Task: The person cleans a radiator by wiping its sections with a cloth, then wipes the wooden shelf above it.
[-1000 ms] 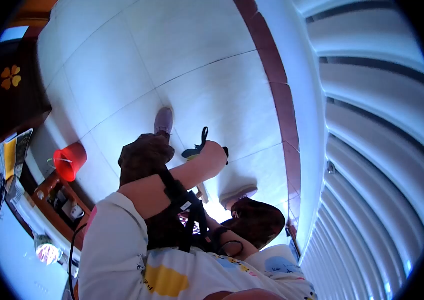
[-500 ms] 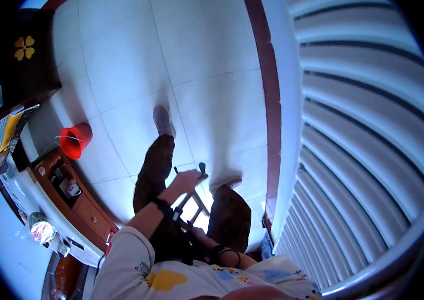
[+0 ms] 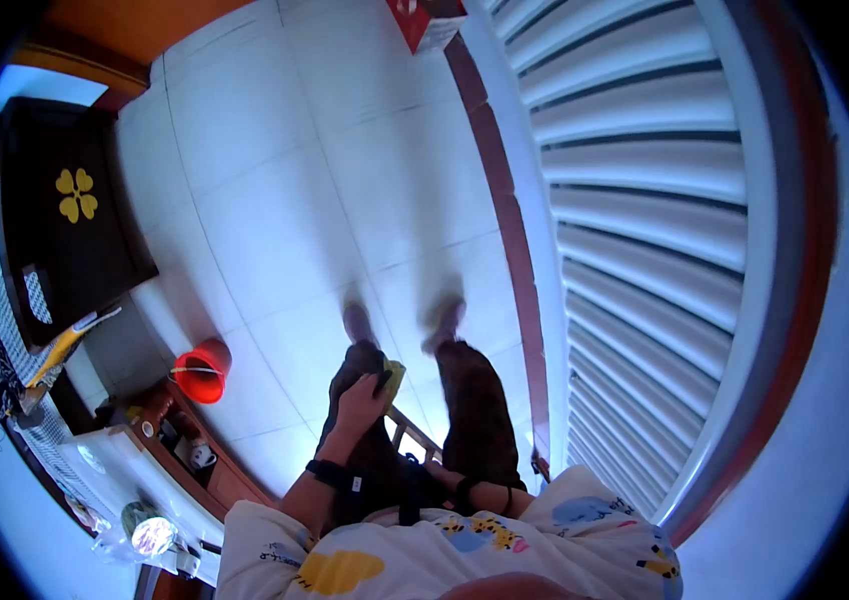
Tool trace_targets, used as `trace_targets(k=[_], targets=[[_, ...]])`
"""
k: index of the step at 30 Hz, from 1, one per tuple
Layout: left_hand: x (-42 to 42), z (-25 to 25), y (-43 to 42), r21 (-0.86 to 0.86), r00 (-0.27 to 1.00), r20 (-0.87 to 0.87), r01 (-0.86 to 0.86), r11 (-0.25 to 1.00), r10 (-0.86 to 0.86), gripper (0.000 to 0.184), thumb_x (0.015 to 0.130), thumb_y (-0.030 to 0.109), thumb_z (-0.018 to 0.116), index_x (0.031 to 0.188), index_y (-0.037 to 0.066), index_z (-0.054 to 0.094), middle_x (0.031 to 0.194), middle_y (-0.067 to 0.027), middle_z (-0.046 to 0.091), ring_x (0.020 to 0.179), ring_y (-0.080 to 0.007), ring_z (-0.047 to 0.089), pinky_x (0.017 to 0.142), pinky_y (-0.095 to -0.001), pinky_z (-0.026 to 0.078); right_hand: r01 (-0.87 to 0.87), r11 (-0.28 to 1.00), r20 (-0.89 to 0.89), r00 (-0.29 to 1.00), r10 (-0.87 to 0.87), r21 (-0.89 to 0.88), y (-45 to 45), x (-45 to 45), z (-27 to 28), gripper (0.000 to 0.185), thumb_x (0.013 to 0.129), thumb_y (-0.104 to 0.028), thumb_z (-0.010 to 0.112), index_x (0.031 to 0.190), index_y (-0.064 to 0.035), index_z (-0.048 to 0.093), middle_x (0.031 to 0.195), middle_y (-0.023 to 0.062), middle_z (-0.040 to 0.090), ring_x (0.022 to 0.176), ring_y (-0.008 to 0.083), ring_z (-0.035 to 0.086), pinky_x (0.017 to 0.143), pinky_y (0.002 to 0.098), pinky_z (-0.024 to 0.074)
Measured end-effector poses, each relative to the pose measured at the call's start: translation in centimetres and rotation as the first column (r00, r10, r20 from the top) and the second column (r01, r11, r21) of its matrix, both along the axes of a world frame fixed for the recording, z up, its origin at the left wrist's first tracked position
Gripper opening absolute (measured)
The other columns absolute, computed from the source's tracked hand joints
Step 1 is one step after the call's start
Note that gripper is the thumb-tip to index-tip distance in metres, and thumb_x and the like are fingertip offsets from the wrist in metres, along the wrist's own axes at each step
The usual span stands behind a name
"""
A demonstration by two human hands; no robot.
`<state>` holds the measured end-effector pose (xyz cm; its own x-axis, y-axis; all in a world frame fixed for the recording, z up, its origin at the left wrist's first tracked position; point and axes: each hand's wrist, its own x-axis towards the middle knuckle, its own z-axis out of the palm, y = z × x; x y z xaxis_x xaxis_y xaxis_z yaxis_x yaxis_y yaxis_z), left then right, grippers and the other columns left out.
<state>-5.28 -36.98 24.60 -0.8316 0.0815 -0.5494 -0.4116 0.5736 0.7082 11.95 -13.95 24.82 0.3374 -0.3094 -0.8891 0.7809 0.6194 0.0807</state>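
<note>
My left hand point(image 3: 362, 405) is closed around a yellow-green object point(image 3: 393, 382) with a dark part, held in front of my left leg; its exact kind I cannot make out. Lower and to the right, a wooden frame with crossbars point(image 3: 408, 432) shows between my legs. My right hand point(image 3: 434, 472) is at the frame's lower end and seems closed on it, though most of its fingers are hidden. Dark straps or cloth lie between my two hands. Both wrists wear dark bands.
On the left stand a red bucket point(image 3: 201, 372), a brown cabinet with open shelves point(image 3: 179, 435) and a dark piece of furniture with a yellow flower point(image 3: 74, 270). White ribbed panels point(image 3: 644, 220) line the right. A red box point(image 3: 428, 22) sits ahead on the tiled floor point(image 3: 254, 170).
The bucket and cabinet have shifted down in view, and a red box has appeared ahead. My feet are now side by side. The yellow-green side of the object in my left hand has come into view.
</note>
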Motion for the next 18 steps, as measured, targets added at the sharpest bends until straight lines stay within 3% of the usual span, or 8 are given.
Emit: trace_targets(k=[2,9,11,13,18], targets=[[-4.4,0.5,-1.0,-0.058,0.997,0.053,0.056,0.997,-0.053,0.025,0.081,0.025,0.058,0.090,0.002,0.055,0.088,-0.0151,0.057,0.082,-0.0349,0.057,0.070,-0.0399,0.047,-0.092,0.996,-0.069,0.993,0.090,-0.021,-1.5,-2.8,-1.1,0.033,0.090,-0.026,0.042,0.107,-0.0015,0.057,0.095,0.0139,0.063,0.082,0.0270,0.062,0.075,0.0357,0.0492],[-18.8,3.3,-1.4,-0.142,0.994,0.110,0.023,0.990,-0.007,0.027,0.082,0.028,0.055,0.089,0.002,0.055,0.086,-0.0148,0.058,0.081,-0.0344,0.058,0.069,-0.0403,0.047,-0.404,0.914,-0.255,0.888,0.384,-0.029,-4.4,-15.1,-6.6,0.034,0.090,-0.025,0.043,0.110,-0.0009,0.056,0.098,0.0117,0.064,0.083,0.0255,0.061,0.076,0.0340,0.0486],[-22.6,4.2,-0.9,-0.152,0.996,0.090,-0.012,0.988,0.026,0.026,0.082,0.029,0.054,0.091,0.005,0.053,0.086,-0.0155,0.058,0.081,-0.0368,0.057,0.068,-0.0439,0.046,-0.386,0.921,-0.281,0.890,0.360,-0.043,-4.3,-18.6,-6.9,0.033,0.088,-0.022,0.044,0.111,-0.0011,0.056,0.098,0.0124,0.063,0.084,0.0260,0.061,0.076,0.0344,0.0485],[-26.4,4.9,-0.4,-0.139,0.999,-0.042,-0.024,0.990,0.018,0.024,0.082,0.028,0.055,0.088,0.005,0.054,0.083,-0.0141,0.057,0.079,-0.0361,0.057,0.066,-0.0436,0.047,-0.355,0.933,-0.303,0.898,0.320,-0.067,-4.7,-22.0,-7.1,0.033,0.086,-0.020,0.045,0.111,-0.0012,0.055,0.098,0.0131,0.063,0.085,0.0266,0.061,0.077,0.0347,0.0485],[-36.4,4.5,-0.6,-0.173,0.987,-0.120,0.089,0.981,-0.111,0.020,0.082,0.025,0.057,0.090,0.007,0.056,0.089,-0.0095,0.054,0.076,-0.0334,0.058,0.063,-0.0413,0.048,-0.289,0.951,-0.346,0.908,0.234,-0.114,-6.2,-28.1,-7.7,0.034,0.082,-0.015,0.048,0.112,-0.0014,0.055,0.097,0.0147,0.063,0.088,0.0280,0.060,0.078,0.0356,0.0485]])
